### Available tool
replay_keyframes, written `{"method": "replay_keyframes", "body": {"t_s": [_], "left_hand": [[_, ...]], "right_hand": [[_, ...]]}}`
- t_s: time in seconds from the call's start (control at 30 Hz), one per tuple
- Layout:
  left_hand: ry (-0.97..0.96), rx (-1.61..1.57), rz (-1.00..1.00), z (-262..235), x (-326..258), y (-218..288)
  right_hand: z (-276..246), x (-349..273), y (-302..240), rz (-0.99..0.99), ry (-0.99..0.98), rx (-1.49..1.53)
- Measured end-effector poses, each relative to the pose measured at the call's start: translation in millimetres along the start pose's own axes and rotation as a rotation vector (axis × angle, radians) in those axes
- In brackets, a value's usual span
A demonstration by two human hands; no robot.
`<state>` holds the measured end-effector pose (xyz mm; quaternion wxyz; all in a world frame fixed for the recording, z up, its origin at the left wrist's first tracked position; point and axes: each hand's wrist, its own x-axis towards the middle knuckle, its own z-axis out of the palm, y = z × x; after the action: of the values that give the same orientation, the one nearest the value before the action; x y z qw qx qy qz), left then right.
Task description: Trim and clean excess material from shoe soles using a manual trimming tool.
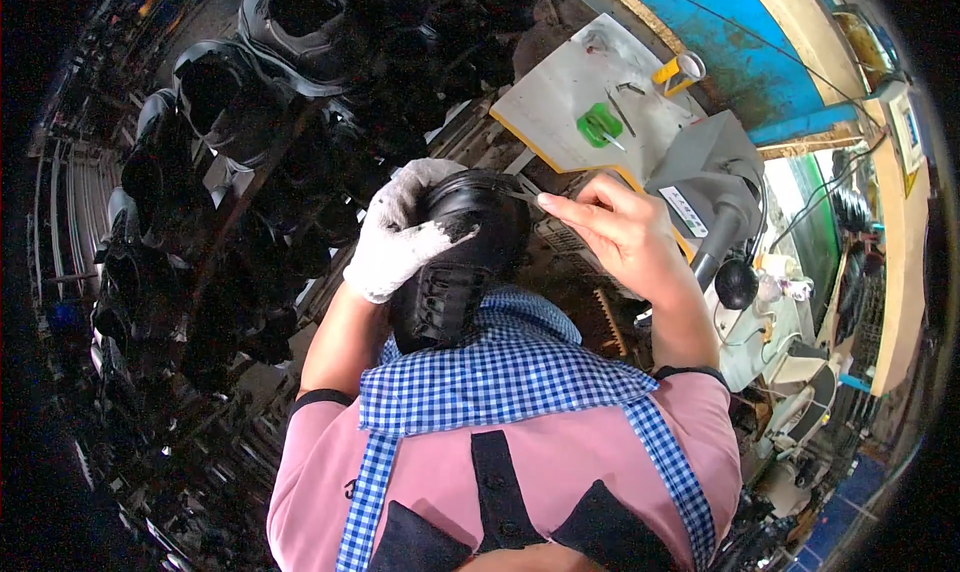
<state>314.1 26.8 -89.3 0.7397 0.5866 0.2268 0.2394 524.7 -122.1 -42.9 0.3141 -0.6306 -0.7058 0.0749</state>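
A black lace-up shoe (500,234) is held in front of my chest, its rounded toe pointing away and its laced part toward my apron. My left hand (392,234), in a whitish work glove with dark smudges, is closed around the shoe's left side, thumb across the top. My bare right hand (628,230) pinches a thin, pale metal tool (528,190) between thumb and fingers. The tool's far end meets the toe's right edge; its exact kind is too small to make out. The sole is hidden.
Racks of dark shoes (225,97) fill the left. Ahead to the right, a white worktable (560,82) bears a green object (600,125), a yellow-and-white roll (680,72) and thin tools. A grey machine (710,157) with a pipe stands beside my right forearm.
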Motion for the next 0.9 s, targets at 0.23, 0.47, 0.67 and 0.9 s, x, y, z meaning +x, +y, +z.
{"method": "replay_keyframes", "body": {"t_s": [0.23, 0.47, 0.67, 0.9], "left_hand": [[0.042, 0.026, -0.031, 0.6, -4.3, 5.9], [-0.002, 0.048, 0.004, 2.7, -3.7, 4.3], [-0.030, 0.062, 0.071, -2.7, -2.0, 2.1], [-0.030, 0.100, 0.042, -1.2, 2.0, 8.0]], "right_hand": [[-9.4, 6.5, -6.2, -0.075, -0.016, -0.091], [-8.9, 17.0, -11.8, -0.109, 0.002, -0.146], [-23.4, 10.4, -10.7, -0.060, -0.064, -0.086], [-4.3, 25.3, -11.0, -0.101, -0.033, -0.070]]}}
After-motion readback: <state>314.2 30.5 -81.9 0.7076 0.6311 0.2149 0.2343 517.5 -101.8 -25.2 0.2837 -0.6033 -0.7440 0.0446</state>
